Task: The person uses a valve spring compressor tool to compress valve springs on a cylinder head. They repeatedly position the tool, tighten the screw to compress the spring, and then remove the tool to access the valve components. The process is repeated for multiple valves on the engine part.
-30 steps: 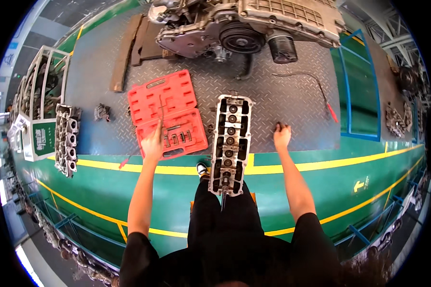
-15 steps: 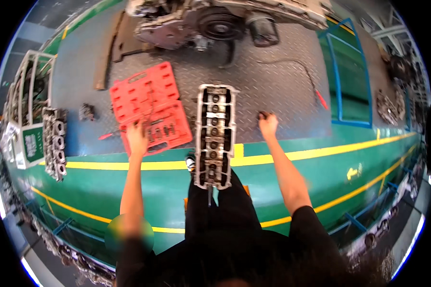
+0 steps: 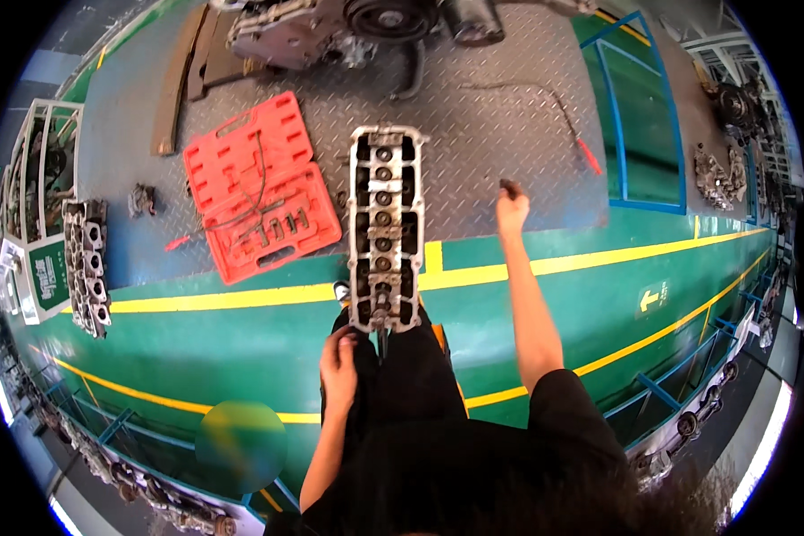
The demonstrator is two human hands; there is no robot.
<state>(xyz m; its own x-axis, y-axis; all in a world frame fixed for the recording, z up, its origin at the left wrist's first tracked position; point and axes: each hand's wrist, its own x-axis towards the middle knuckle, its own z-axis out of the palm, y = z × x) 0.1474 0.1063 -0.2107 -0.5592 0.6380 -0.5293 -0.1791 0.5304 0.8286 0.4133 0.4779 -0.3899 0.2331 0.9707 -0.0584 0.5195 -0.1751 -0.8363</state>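
Note:
A long metal cylinder head (image 3: pixel 355 234) lies lengthwise in front of me, its near end over my legs. A thin metal tool (image 3: pixel 382 345) sticks out from that near end. My left hand (image 3: pixel 337 368) is just left of this end, fingers curled together; what they hold, if anything, I cannot make out. Out to the right, over the edge of the metal plate, my right hand (image 3: pixel 512 214) pinches a small dark part (image 3: pixel 509 186) whose kind is too small to tell. A red tool case (image 3: pixel 207 170) lies unfolded to the left, with several sockets in its near half.
A dirty engine (image 3: pixel 286 40) sits at the far edge of the tread plate (image 3: pixel 473 134). A cable with a red handle (image 3: pixel 590 156) lies right. Another cylinder head (image 3: pixel 87 259) and a small metal part (image 3: pixel 141 200) are left. A blue frame (image 3: pixel 621 134) stands at right.
My left hand has left the red case and come back toward me, beside the cylinder head's near end. The right hand still pinches the small dark part. The whole view has shifted slightly.

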